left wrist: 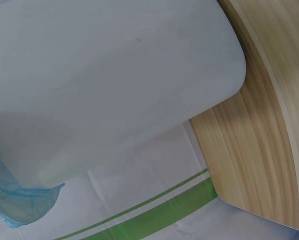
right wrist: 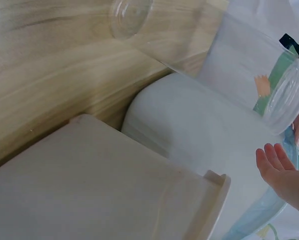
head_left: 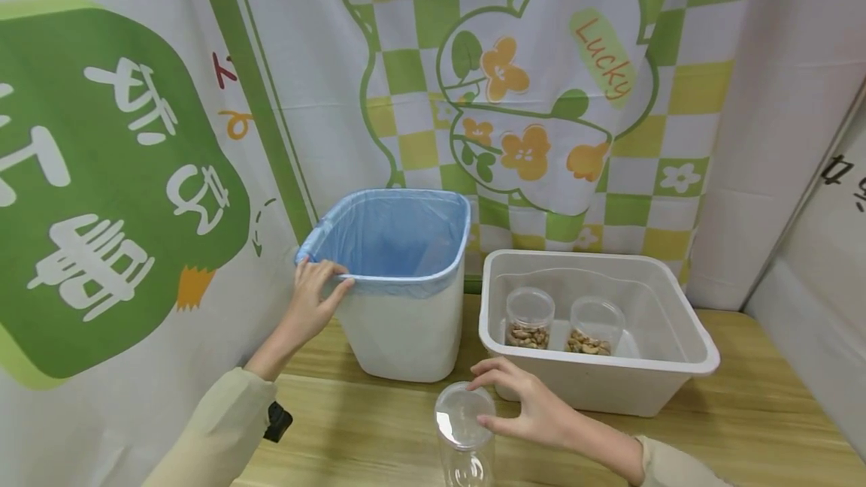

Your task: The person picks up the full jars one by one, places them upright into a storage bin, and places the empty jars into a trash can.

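Observation:
A white trash bin (head_left: 406,329) lined with a blue plastic bag (head_left: 399,235) stands upright on the table. My left hand (head_left: 313,295) grips its near-left rim, fingers over the edge and thumb along the front. The left wrist view shows mostly the bin's wall (left wrist: 114,75) and a fold of the bag (left wrist: 32,202). Before me stands a tall clear plastic jar (head_left: 465,423) with a round lid. My right hand (head_left: 534,404) hovers beside the lid, its fingers and thumb apart; the right wrist view shows a gap between this hand (right wrist: 287,177) and the jar (right wrist: 214,60).
Right of the bin is a grey-white plastic tub (head_left: 588,382). Inside it stand two clear jars, the left jar (head_left: 530,314) and the right jar (head_left: 595,325), both partly filled with nuts. Printed curtains (head_left: 419,58) enclose the wooden table (head_left: 365,427) at the back and sides.

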Demonstrator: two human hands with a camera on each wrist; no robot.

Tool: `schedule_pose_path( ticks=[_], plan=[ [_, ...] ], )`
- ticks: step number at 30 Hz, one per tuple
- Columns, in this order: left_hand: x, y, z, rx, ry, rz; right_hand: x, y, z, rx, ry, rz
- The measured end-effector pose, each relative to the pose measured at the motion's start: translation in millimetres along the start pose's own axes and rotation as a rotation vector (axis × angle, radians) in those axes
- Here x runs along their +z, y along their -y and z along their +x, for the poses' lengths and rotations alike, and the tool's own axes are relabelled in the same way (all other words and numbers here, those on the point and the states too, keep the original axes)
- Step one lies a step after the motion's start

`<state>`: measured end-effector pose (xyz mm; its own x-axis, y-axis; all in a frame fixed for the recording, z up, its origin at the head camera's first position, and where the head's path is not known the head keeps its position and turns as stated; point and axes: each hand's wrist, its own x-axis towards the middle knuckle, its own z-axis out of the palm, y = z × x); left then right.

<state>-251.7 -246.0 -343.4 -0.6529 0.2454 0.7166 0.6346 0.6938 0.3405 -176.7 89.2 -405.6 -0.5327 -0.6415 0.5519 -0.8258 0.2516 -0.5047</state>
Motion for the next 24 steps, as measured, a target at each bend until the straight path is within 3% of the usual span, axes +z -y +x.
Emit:
schedule_pose_path(
  ticks=[8,24],
  plan=[
    [0.5,-0.3,-0.8,0.005,-0.004,-0.001,4.9,0.0,-10.2,0.036,0.021,0.001],
    [0.0,-0.1,-1.0,-0.005,-0.004,0.001,30.8,-5.9,-25.4,0.026,-0.022,0.037]
  ],
)
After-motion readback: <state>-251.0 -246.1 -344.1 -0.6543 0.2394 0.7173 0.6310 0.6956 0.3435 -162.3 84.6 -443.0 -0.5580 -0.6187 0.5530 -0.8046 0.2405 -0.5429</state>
